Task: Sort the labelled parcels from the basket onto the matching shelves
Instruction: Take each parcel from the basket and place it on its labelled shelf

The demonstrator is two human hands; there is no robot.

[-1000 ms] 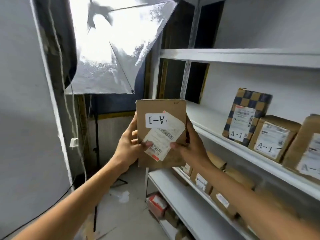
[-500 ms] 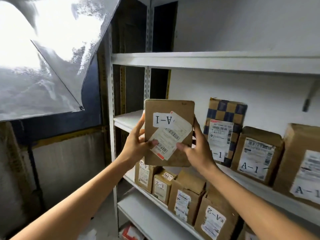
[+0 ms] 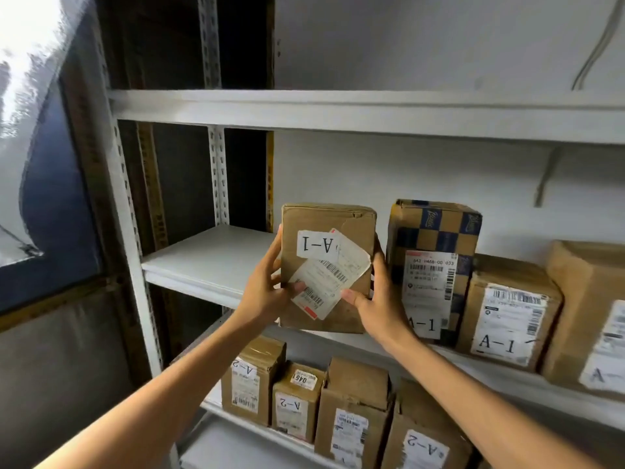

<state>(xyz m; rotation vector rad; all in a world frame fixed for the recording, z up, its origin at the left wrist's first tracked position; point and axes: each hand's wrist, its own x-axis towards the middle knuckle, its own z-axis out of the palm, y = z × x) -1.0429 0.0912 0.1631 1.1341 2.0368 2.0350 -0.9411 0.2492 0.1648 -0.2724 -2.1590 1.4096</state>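
Observation:
I hold a brown cardboard parcel [image 3: 324, 228] upright between both hands, its "A-1" label upside down and a loose shipping label peeling off its front. My left hand [image 3: 265, 292] grips its left edge, my right hand [image 3: 378, 299] its right edge. The parcel's bottom is at the front edge of the middle shelf [image 3: 203, 258], just left of a checkered A-1 box [image 3: 436, 231]. Two more A-1 parcels [image 3: 507, 313] stand further right on that shelf. The basket is out of sight.
The shelf below carries several A-2 parcels [image 3: 294, 401]. A bare stretch of the middle shelf lies left of the held parcel. An upper shelf board [image 3: 338, 110] runs overhead. The rack's white upright [image 3: 128, 231] and a bright reflective panel [image 3: 27, 96] are on the left.
The view has swung right and closer to the rack. Both hands have carried the parcel forward to the middle shelf's edge, next to the checkered box.

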